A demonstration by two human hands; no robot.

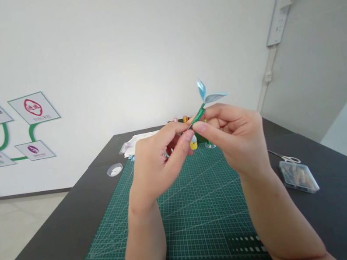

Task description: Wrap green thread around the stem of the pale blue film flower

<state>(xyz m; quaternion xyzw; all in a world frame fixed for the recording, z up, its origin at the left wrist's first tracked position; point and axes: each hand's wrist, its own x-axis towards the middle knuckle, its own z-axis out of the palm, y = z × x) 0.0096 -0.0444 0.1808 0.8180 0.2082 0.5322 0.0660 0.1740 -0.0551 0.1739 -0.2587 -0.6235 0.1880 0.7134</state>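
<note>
A thin green stem (199,115) with two pale blue, shiny leaves (211,95) at its top is held up above the cutting mat, tilted to the upper right. My left hand (161,158) pinches the lower end of the stem between thumb and forefinger. Higher on the stem, my right hand (237,135) grips the green part with thumb and fingers. The fingertips of both hands nearly meet. The leaves stand free above my right hand.
A green gridded cutting mat (200,192) lies on the black table (84,216). At the left are a small round dish (114,170) and white material (137,141). A yellow-labelled bottle (193,143) stands behind my hands. Scissors (289,159) and a clear box (299,176) lie right.
</note>
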